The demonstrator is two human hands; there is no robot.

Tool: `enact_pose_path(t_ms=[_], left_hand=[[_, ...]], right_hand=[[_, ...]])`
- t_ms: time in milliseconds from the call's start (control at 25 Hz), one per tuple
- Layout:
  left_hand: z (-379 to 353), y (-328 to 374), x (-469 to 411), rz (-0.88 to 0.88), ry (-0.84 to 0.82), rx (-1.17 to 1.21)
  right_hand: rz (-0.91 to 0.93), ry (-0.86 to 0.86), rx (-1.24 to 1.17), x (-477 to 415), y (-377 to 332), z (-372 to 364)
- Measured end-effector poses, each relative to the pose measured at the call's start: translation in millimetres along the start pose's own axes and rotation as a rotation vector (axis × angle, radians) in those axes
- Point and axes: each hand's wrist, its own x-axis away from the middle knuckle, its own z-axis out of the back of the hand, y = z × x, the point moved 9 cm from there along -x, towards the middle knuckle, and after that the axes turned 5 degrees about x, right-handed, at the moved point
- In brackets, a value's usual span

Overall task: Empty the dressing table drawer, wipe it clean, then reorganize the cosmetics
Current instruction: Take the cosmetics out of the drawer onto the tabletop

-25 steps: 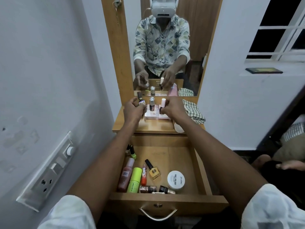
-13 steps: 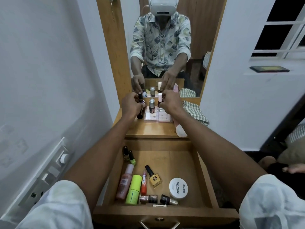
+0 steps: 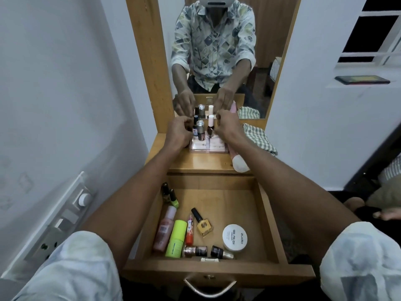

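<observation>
- Drawer [image 3: 269, 224]: bare floor at frame centre; cosmetics [image 3: 204, 230] crowd its lower-left part.
- Tabletop [image 3: 195, 161]: bare strip below clear tray [image 3: 208, 148]; pink tube [image 3: 237, 157], checked cloth [image 3: 258, 137] block right.

White walls [image 3: 65, 83]; wood-framed mirror [image 3: 271, 29]; window [image 3: 373, 33] right; switchboard [image 3: 60, 222] left.

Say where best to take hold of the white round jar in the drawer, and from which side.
Likely by its round side wall, from above: the white jar sits lid-up on the drawer floor, bare wood behind and to its right; a dark bottle lies close at its front-left.
</observation>
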Motion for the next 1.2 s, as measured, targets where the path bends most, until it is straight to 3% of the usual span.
enact_pose_path(t_ms=[120,200,240,320,360,440,520,600,840,1080,1200], left_hand=[[34.1,18.0,37.8,-0.013,0.111,-0.033],[41.3,21.8,69.4,0.035,-0.008,-0.040],[31.6,15.2,86.1,0.092,-0.156,-0.077],[5.9,-19.0,128.5,0.267,-0.434,-0.253],[0.6,-38.8,144.9,0.331,-0.456,-0.336],[1.7,-67.2,160.3,0.315,-0.308,-0.392],[7.0,-79.5,160.0,0.213,-0.147,-0.343],[12.5,-84.6,160.8,0.219,-0.086,-0.318],[-11.4,-87.9,157.7,0.158,-0.122,-0.530],[-20.1,-87.0,154.1,0.176,-0.145,-0.469],[-8.5,-67.3,145.3,0.198,-0.168,-0.404]], right_hand=[[0.068,0.122,-0.010,27.9,-7.3,29.4],[0.173,0.170,-0.064,67.8,-20.7,50.7],[0.201,0.090,-0.115,89.8,-25.7,49.1],[0.169,-0.254,-0.080,135.3,-29.5,10.8],[0.158,-0.422,0.049,156.4,-26.9,-19.1],[0.120,-0.647,0.265,190.1,-17.0,-70.3],[0.050,-0.731,0.303,208.0,-10.7,-99.4],[0.015,-0.714,0.311,213.3,-11.0,-110.9],[0.022,-0.641,0.385,210.6,-5.8,-114.7],[-0.052,-0.605,0.197,205.9,6.1,-92.0],[0.027,-0.516,0.080,189.4,-16.9,-57.6]])
